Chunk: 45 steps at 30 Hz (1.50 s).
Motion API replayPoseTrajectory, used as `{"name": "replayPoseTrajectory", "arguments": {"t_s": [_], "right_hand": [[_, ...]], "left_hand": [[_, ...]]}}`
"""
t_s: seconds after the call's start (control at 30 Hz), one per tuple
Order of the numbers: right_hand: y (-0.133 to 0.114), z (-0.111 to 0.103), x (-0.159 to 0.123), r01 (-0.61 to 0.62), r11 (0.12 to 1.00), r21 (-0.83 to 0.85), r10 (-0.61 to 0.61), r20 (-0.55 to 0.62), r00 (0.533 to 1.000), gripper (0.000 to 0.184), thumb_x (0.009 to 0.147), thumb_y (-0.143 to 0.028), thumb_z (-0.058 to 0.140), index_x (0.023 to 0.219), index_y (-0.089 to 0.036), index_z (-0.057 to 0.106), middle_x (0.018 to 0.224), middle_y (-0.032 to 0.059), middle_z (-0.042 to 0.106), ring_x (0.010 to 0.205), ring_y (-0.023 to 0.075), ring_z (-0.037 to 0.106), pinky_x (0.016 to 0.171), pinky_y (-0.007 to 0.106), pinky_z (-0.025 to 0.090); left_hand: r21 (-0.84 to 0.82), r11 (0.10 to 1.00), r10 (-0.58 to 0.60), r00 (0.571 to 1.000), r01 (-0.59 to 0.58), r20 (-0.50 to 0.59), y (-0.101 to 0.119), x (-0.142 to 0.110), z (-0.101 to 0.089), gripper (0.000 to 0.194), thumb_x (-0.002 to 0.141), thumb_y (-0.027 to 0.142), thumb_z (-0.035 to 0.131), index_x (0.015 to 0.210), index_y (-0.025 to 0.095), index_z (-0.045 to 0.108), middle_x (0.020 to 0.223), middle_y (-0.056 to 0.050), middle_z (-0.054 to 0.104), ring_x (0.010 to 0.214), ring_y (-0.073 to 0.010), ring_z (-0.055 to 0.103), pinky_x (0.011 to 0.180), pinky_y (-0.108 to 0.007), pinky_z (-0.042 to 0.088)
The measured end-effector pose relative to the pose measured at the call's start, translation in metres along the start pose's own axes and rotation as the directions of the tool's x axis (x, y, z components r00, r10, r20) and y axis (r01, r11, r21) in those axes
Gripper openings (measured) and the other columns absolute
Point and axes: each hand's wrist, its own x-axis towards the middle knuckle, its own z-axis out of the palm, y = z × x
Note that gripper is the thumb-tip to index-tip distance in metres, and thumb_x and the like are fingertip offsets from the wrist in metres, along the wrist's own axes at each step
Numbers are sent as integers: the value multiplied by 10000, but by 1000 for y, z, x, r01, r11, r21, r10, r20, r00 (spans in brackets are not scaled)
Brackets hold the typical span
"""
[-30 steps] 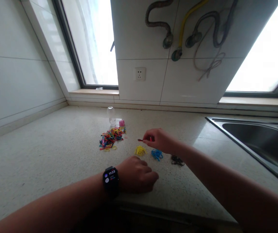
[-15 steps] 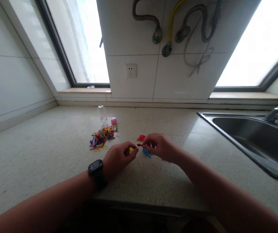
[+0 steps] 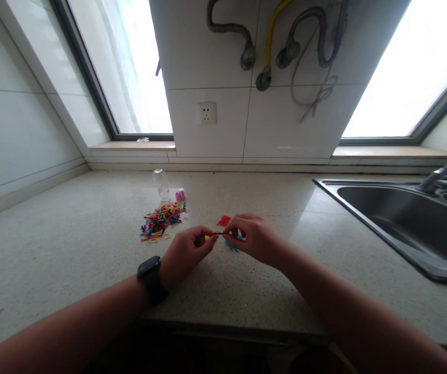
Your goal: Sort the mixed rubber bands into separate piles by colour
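A small dark red rubber band (image 3: 218, 233) is held between my hands over the counter. My left hand (image 3: 187, 250), with a black watch on its wrist, pinches one end between thumb and fingertips. The other end sits in the closed fingertips of my right hand (image 3: 255, 238). Just behind them lies a small pile of red rubber bands (image 3: 224, 221). Blue rubber bands (image 3: 232, 245) lie under my right fingers, and some yellow ones (image 3: 208, 237) are partly covered by my left hand. A large mixed-colour heap of rubber bands (image 3: 163, 219) spreads out farther left.
Behind the mixed heap stand a clear bottle (image 3: 161, 184) and a pink cap (image 3: 180, 195). A steel sink (image 3: 387, 218) with a tap is set into the counter on the right. Hoses, valves and a socket (image 3: 207, 113) are on the tiled back wall.
My left fingertips, apart from the dark red band before, now pinch its free end. My right hand keeps its grip. The whole view has shifted slightly.
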Motion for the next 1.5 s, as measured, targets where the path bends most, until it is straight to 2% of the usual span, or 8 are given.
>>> {"name": "replayPoseTrajectory", "arguments": {"t_s": [0.53,0.9,1.03,1.13,1.27,1.5], "right_hand": [[-2,-2,0,-14,999,-29,14,10,1000,79,886,-232,607,882,-205,682,785,4,655,696,113,553,686,238,365],[3,-5,2,-45,999,-22,43,-60,997,129,911,-278,581,901,-198,682,795,12,655,700,114,556,676,236,376],[11,-8,3,-89,996,-30,86,-94,992,142,907,-302,587,899,-199,684,810,15,663,705,117,563,682,240,379],[19,-11,4,-121,992,-38,115,-124,986,136,900,-296,592,894,-201,689,803,12,663,705,118,566,674,239,374],[32,-13,4,-152,987,-50,142,-153,978,123,887,-282,598,873,-201,690,792,10,666,689,118,556,665,240,365],[60,-20,1,-225,972,-69,212,-161,964,109,863,-271,615,861,-200,697,773,1,680,640,115,534,634,242,357]], "left_hand": [[-11,999,31,999,-31,-11,4,-1,0,315,898,455,580,915,150,660,586,46,435,536,-99,366,491,-207,279],[7,999,40,999,-40,5,7,0,0,283,902,424,574,883,153,651,577,55,418,524,-90,352,479,-203,255],[91,994,65,998,-66,15,14,10,-6,300,912,433,557,878,154,663,575,50,428,526,-93,365,481,-206,254],[186,978,82,995,-90,54,13,26,-12,338,926,448,527,920,149,685,599,28,504,543,-103,422,492,-215,286],[382,914,88,986,-136,143,2,54,-19,369,937,442,494,955,149,718,698,-16,632,598,-119,515,548,-230,354],[585,798,86,987,-148,133,-5,83,-17,320,897,431,552,905,177,747,684,-32,647,611,-150,552,596,-254,351]]}}
